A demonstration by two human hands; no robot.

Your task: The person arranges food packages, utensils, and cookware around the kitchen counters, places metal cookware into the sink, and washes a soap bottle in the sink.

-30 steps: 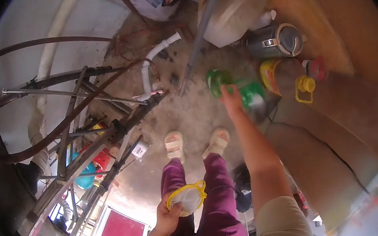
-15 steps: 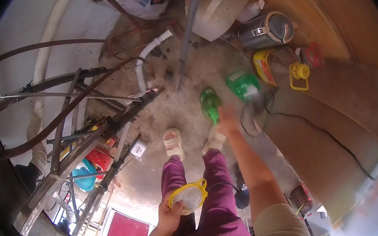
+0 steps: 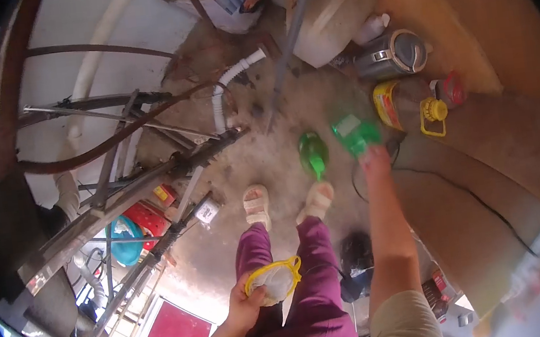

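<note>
My left hand (image 3: 246, 301) is closed on the edge of a round, whitish piece with a yellow rim and side loop (image 3: 275, 282); whether it is a strainer I cannot tell. It is held above my purple trousers. Farther forward, my right hand (image 3: 374, 155) is closed around the near end of a green plastic bottle (image 3: 352, 131), its fingers partly hidden and blurred. To the left of that bottle, another green bottle (image 3: 313, 151) is on the concrete floor, just beyond my right sandal (image 3: 318, 201).
A large oil bottle with a yellow cap and handle (image 3: 434, 110) and a grey kettle-like container (image 3: 397, 54) stand at right. A dark cable (image 3: 447, 178) runs over the brown panel (image 3: 421, 211). Metal frames (image 3: 131, 177) fill the left side; a white corrugated hose (image 3: 227, 80) lies beyond.
My right hand has moved from the neck of the nearer green bottle to the green bottle on its right. My left hand still holds the yellow-rimmed piece. The camera view has shifted slightly.
</note>
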